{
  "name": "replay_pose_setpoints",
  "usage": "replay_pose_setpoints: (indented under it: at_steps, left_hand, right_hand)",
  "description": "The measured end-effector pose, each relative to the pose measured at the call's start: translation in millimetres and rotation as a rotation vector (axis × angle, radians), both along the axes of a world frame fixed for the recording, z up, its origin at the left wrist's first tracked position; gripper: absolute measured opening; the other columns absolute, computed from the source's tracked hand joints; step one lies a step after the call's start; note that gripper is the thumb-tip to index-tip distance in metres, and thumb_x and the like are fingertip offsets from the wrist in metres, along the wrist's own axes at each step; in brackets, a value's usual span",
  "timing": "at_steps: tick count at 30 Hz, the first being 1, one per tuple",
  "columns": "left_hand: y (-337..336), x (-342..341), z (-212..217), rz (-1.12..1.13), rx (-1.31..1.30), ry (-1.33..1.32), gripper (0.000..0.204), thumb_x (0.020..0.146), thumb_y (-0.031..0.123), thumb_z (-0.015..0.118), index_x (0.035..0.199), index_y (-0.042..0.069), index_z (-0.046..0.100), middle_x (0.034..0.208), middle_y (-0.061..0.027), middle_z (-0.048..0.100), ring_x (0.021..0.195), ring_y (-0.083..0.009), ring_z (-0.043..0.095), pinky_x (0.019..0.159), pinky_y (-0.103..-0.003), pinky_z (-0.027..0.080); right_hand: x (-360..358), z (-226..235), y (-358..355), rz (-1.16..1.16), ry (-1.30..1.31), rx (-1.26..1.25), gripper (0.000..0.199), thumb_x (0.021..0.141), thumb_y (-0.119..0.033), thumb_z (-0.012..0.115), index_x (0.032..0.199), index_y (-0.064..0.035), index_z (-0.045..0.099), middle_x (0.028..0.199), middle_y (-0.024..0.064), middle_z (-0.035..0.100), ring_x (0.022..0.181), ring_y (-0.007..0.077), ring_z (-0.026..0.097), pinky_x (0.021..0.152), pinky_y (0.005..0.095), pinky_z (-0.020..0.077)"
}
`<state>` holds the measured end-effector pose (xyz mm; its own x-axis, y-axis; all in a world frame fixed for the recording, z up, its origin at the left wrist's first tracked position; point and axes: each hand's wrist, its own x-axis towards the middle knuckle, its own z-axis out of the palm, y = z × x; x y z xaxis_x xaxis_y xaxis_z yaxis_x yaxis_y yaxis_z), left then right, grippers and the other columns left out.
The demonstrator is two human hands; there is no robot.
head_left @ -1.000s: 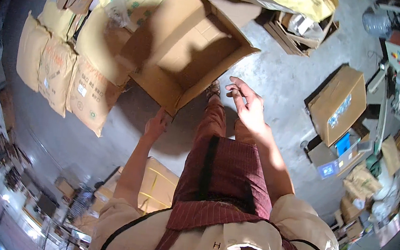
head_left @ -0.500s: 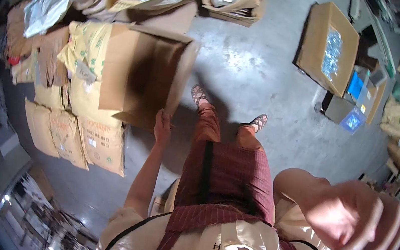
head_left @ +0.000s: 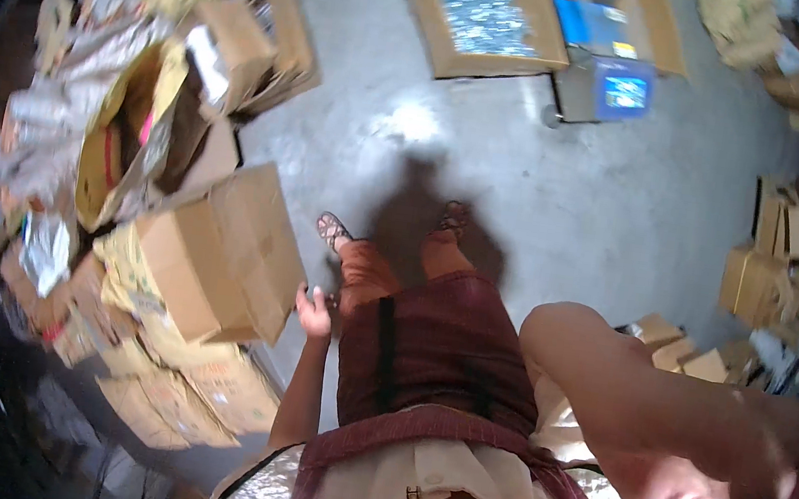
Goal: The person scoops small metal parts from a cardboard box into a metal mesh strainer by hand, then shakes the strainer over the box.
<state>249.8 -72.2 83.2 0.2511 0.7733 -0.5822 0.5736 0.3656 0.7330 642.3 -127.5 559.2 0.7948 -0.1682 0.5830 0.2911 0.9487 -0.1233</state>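
My left hand [head_left: 314, 311] grips the near corner of a large brown cardboard box [head_left: 217, 256], which stands tilted on the grey floor at my left, beside my sandalled left foot [head_left: 331, 230]. My right arm is lifted and bent up toward the camera. My right hand [head_left: 765, 477] is a close, blurred shape at the lower right, and its fingers cannot be made out. Nothing shows in it.
Yellow and brown sacks [head_left: 172, 371] lie piled at the left behind the box, with more open cartons [head_left: 244, 52] and silvery bags above them. A flat box of shiny parts [head_left: 482, 8] and a blue machine [head_left: 623, 87] sit at the top. Small cartons [head_left: 786, 265] are stacked at the right.
The view has swung left and the box now lies closer to my left leg. My right hand has risen from an open spread at the lower right to right beside the camera.
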Motion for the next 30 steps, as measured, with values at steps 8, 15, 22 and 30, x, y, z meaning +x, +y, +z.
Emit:
replay_pose_setpoints:
  at_steps: [8, 15, 22, 30]
  left_hand:
    - [27, 102, 79, -0.417, 0.079, 0.009, 0.045, 0.092, 0.021, 0.045, 0.126, -0.003, 0.03, 0.12, -0.0166, 0.039, 0.081, -0.0221, 0.06, 0.063, -0.033, 0.054]
    - [112, 160, 63, -0.743, 0.173, -0.036, 0.048, 0.091, 0.022, 0.046, 0.127, -0.004, 0.029, 0.113, -0.019, 0.045, 0.08, -0.0234, 0.06, 0.062, -0.033, 0.054]
    - [140, 176, 86, -0.772, 0.142, -0.11, 0.049, 0.091, 0.023, 0.045, 0.128, -0.004, 0.028, 0.117, -0.0184, 0.041, 0.08, -0.0244, 0.059, 0.06, -0.033, 0.055]
    - [210, 115, 22, -1.264, 1.098, 0.176, 0.054, 0.088, 0.035, 0.048, 0.124, -0.004, 0.035, 0.119, -0.0215, 0.041, 0.087, -0.0259, 0.058, 0.059, -0.035, 0.053]
  right_hand:
    - [1, 59, -144, -0.285, -0.185, 0.071, 0.041, 0.06, -0.021, 0.079, 0.088, -0.0011, 0.055, 0.105, 0.0146, 0.051, 0.098, 0.0156, 0.05, 0.087, 0.0279, 0.0426]
    - [-91, 82, -205, -0.451, -0.351, -0.298, 0.017, 0.077, -0.022, 0.059, 0.073, -0.0066, 0.053, 0.068, 0.0046, 0.055, 0.061, 0.0116, 0.056, 0.065, 0.0223, 0.0467]
    - [-151, 96, -194, -0.613, -0.343, -0.366, 0.026, 0.08, -0.02, 0.057, 0.093, -0.0023, 0.044, 0.077, 0.0068, 0.052, 0.065, 0.0123, 0.054, 0.062, 0.0235, 0.046]
    - [-166, 68, -186, -0.6, -0.216, -0.392, 0.046, 0.083, -0.019, 0.055, 0.117, 0.0026, 0.034, 0.088, 0.0094, 0.048, 0.07, 0.0131, 0.051, 0.057, 0.0248, 0.0452]
